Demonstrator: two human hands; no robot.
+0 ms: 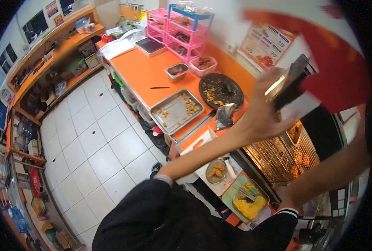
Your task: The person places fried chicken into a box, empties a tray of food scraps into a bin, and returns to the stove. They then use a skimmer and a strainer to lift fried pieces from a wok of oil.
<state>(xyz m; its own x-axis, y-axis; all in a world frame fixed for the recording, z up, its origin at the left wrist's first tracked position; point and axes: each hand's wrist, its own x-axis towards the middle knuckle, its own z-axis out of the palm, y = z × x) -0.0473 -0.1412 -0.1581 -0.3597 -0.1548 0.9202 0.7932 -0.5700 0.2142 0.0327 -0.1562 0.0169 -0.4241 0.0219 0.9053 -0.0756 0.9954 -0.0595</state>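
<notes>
My left hand (263, 111) is raised at right of centre, its fingers around a blurred dark and silvery object (292, 81) that I cannot make out. Close in front hangs a large blurred red and white thing (341, 67), partly behind that object. My right forearm (328, 169) reaches up to the right edge, where the hand is hidden in dark blur. Below my hands, a lit grill rack (274, 161) holds browned food, with a small tray of food (295, 131) at its upper side. A crumpled silvery bag (225, 117) lies left of my left hand.
On the orange counter (131, 69) stand a metal tray with food bits (177, 109), a round dark board (221, 91) and pink shelves (181, 35). Nearer me are a bowl of fried pieces (216, 171) and a tray of yellow food (249, 203). White floor tiles (93, 150) lie left.
</notes>
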